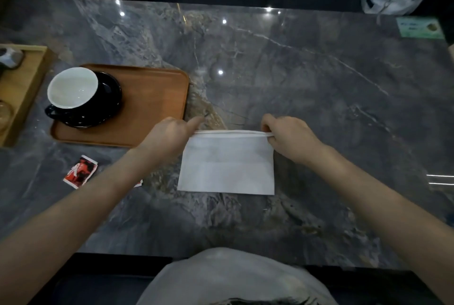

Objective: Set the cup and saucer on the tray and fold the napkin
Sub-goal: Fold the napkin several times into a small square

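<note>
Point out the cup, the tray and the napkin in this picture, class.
cup (72,88): head view, on its white inside.
tray (152,98): head view, on the bare wood right of the saucer.
napkin (227,167): head view, on the middle of the folded sheet.

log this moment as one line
cup on saucer on tray | left hand, right hand pinch napkin far edge | fold underway
</note>
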